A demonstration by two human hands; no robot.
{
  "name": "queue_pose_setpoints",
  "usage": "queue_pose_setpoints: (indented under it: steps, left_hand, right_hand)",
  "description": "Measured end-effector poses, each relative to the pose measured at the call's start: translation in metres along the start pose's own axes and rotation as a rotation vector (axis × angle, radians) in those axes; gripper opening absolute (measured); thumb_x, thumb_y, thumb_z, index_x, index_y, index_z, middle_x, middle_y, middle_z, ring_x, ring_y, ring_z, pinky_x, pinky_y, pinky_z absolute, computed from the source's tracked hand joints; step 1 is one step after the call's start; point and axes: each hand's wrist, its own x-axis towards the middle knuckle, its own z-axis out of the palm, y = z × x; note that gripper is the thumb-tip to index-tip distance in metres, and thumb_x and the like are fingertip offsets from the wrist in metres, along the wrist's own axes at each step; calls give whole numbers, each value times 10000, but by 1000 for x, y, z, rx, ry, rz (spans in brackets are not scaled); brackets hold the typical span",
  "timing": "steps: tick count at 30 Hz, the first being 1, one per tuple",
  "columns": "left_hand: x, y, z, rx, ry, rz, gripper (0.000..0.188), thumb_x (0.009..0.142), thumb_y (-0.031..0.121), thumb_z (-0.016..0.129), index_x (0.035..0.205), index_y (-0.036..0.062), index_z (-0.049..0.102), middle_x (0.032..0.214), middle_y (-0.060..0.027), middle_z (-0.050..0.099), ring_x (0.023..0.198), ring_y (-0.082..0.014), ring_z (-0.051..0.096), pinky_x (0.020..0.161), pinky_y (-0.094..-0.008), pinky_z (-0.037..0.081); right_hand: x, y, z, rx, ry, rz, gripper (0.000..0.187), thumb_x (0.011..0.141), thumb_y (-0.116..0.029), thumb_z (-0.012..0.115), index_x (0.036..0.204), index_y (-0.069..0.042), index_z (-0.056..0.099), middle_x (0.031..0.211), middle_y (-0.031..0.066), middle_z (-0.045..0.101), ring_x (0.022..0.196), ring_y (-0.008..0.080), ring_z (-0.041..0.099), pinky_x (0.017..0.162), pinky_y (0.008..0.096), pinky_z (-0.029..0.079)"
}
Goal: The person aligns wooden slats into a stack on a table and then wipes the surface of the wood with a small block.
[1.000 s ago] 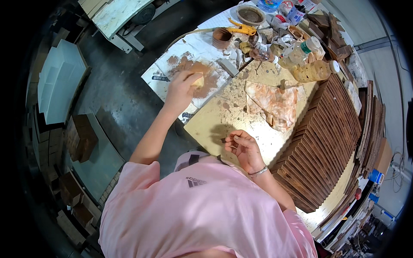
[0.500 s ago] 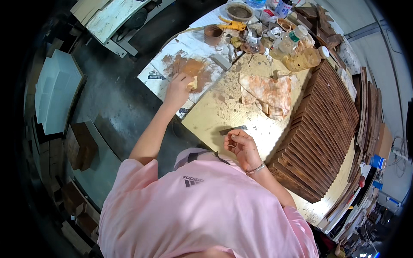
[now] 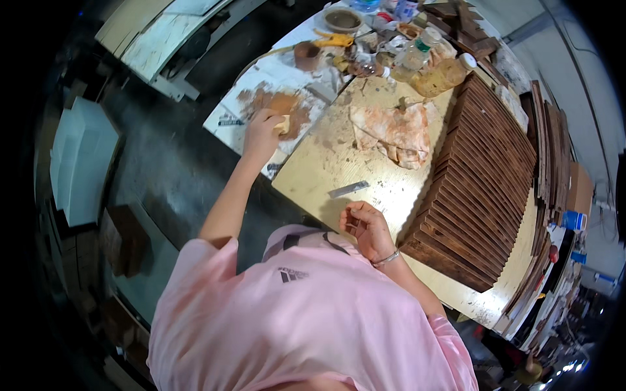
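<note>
My left hand (image 3: 262, 135) is closed on a small pale yellow piece (image 3: 282, 126), whose exact kind I cannot make out. It works over a smeared patch of brown paste or powder (image 3: 283, 102) on white sheeting (image 3: 222, 111). My right hand (image 3: 366, 228) is held low at the bench's near edge, fingers curled in; whether anything is inside them is hidden. Just beyond it a flat grey metal blade (image 3: 349, 189) lies on the yellowish board (image 3: 313, 163). Farther back on that board is a crumpled cloth (image 3: 391, 133) with brown stains.
Dark brown ridged wooden slats (image 3: 473, 189) sit in a row along the right. At the back are a yellowish bottle (image 3: 443, 77), a clear bottle (image 3: 412, 58), a brown cup (image 3: 306, 56), a bowl (image 3: 343, 19) and a yellow-handled tool (image 3: 334, 40). Boards (image 3: 544, 150) stand at far right.
The whole view has shifted slightly. My left hand has slid a little over the brown patch, still holding the pale piece. The metal blade now shows farther clear of my right hand.
</note>
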Motion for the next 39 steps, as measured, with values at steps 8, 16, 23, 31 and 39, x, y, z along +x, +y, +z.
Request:
queue_pose_setpoints:
  steps: [8, 16, 23, 31, 39]
  left_hand:
    - [9, 17, -25, -1320, -10, -800, 230, 976, 52, 588, 1194, 19, 653, 1083, -72, 664, 935, -141, 633, 778, -325, 552]
    - [1, 4, -3, -548, -12, -365, 293, 889, 35, 643, 1167, 117, 691, 1068, -80, 626, 940, -240, 624, 815, -356, 507]
    - [6, 18, -11, 188, -55, -72, 323, 772, 28, 676, 1074, 135, 715, 1022, -93, 603, 1032, -307, 586, 894, -448, 434]
    - [-7, -22, 12, -170, -91, -160, 312, 851, -7, 653, 1155, 57, 687, 1097, -113, 636, 1014, -272, 617, 836, -356, 507]
    - [20, 35, 25, -1725, -173, -687, 342, 987, 140, 603, 1304, 27, 545, 1084, -84, 638, 933, -160, 604, 872, -316, 531]
  right_hand:
    - [-7, 6, -8, 34, 13, -53, 98, 936, -58, 535, 991, -24, 610, 918, 113, 668, 808, 221, 646, 790, 358, 542]
    - [-13, 10, -15, 17, 19, -77, 74, 926, -70, 565, 964, -42, 623, 891, 102, 671, 807, 218, 650, 784, 359, 543]
    - [-17, 14, -7, -20, 60, -49, 50, 920, -97, 591, 941, -62, 620, 862, 74, 667, 788, 180, 636, 766, 329, 529]
    - [-31, 16, -19, 44, 122, -95, 49, 915, -89, 594, 923, -44, 613, 816, 70, 659, 713, 167, 622, 697, 295, 525]
    - [-119, 10, -86, 103, 372, -414, 67, 887, -99, 633, 932, -49, 637, 865, 61, 671, 802, 153, 636, 771, 314, 529]
